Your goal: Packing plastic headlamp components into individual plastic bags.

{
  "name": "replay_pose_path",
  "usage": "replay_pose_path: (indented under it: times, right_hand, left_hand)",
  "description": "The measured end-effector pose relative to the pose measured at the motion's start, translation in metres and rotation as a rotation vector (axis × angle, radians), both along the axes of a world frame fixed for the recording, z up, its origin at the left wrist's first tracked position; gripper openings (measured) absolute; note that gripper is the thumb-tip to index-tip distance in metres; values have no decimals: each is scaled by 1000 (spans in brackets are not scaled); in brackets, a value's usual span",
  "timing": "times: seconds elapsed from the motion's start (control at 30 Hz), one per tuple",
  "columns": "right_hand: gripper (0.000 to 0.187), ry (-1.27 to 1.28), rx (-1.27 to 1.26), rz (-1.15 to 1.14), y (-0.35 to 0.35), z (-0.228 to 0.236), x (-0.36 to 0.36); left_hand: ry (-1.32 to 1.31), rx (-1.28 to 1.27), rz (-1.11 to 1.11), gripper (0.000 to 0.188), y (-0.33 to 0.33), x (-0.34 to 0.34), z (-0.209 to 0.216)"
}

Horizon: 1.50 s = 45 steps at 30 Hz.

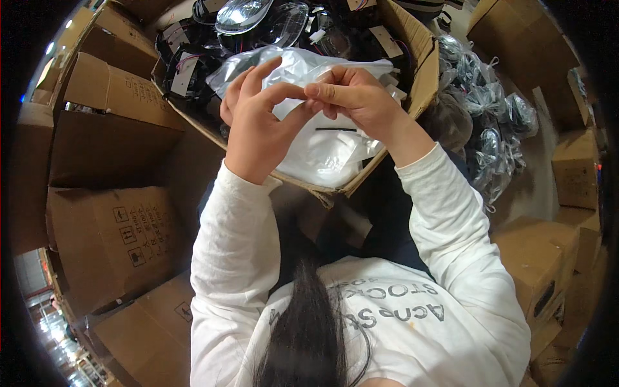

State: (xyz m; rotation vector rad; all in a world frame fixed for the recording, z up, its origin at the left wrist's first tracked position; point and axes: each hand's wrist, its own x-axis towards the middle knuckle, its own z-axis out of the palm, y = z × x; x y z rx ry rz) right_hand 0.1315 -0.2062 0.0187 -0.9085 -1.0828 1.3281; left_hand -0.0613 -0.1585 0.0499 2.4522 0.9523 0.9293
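My left hand point(258, 122) and my right hand point(358, 97) meet above an open cardboard box point(422, 71), fingertips pinching together the top edge of a clear plastic bag point(303, 64). The bag hangs between my hands; a white part with a dark line point(329, 145) shows below them, but whether it lies inside the bag is hard to tell. The box holds several black lamp units with clear lenses point(258, 19) and loose wires. Both arms wear white long sleeves.
Closed brown cartons point(116, 238) are stacked at my left and lower left. On the right lies a heap of bagged dark parts point(490, 116), with more cartons point(548, 258) beyond and below it. A dark gap runs under the box.
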Motion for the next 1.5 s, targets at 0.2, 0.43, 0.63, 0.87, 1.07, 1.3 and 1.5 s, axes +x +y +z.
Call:
replay_pose_path:
  times: [0.2, 0.43, 0.63, 0.87, 1.07, 1.3, 1.5]
  right_hand:
    - [26, -619, 159, -493, 15, -26, 57]
    - [22, -1240, 441, -1381, 15, -3, 148]
    - [18, -1549, 721, -546, 8, 8, 64]
    - [26, -595, 491, -1219, 5, 31, 157]
    - [64, -368, 865, -548, -34, 111, 71]
    - [92, -907, 939, -962, 29, 60, 14]
    - [67, -1661, 229, -1010, 105, -54, 45]
  left_hand:
    - [34, 240, 235, 11, 31, -14, 7]
    - [-163, 208, 356, 16, 50, -35, 8]
    - [-359, -58, 39, 19, 54, -35, 3]
    - [412, -277, -47, 65, 70, -66, -35]
    - [614, -335, 25, 78, 64, -56, -37]
    - [657, -125, 61, 62, 66, -58, -63]
    - [662, -167, 31, 58, 63, -56, -51]
